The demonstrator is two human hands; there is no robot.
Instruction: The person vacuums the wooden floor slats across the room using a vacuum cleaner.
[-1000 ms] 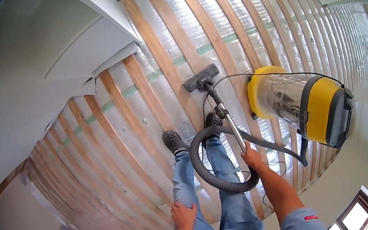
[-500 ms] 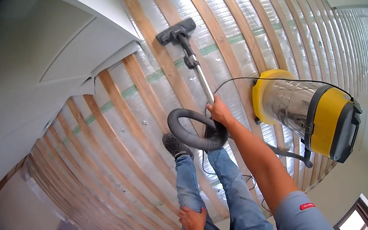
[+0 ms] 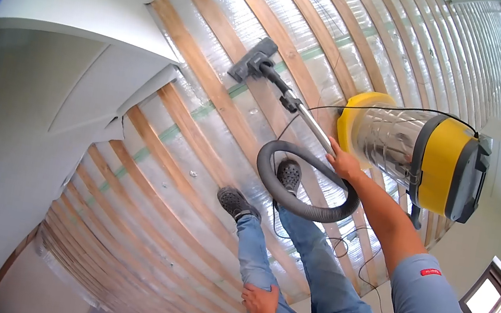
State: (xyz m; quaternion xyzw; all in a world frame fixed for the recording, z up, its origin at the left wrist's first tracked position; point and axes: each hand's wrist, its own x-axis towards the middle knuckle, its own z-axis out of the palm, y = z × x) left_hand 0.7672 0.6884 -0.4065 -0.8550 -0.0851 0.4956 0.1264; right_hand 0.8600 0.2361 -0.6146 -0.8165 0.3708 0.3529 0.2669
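Observation:
My right hand [image 3: 345,163] is wrapped around the upper end of a metal vacuum cleaner wand [image 3: 315,127]. At the wand's far end, a dark grey floor nozzle [image 3: 253,60] rests across a wooden batten and the silvery sheet beside it. A ribbed grey hose [image 3: 266,173] hangs in a wide loop below my right hand. My left hand [image 3: 259,301] lies on my left leg near the knee, fingers laid over the jeans and holding nothing. To the right of the wand is the vacuum cleaner [image 3: 390,141], with a shiny metal drum and yellow top and base.
Wooden battens [image 3: 224,113] run in parallel rows over reflective foil [image 3: 251,107]. A black cord [image 3: 396,106] crosses above the vacuum drum, and more cable curls near my legs. White wall panels [image 3: 89,13] stand on the left. My dark clogs [image 3: 235,201] are on the floor.
My right hand has drawn the wand to the right and slightly down, and the nozzle and hose loop have shifted with it. My other shoe now shows through the loop. My left hand stays put.

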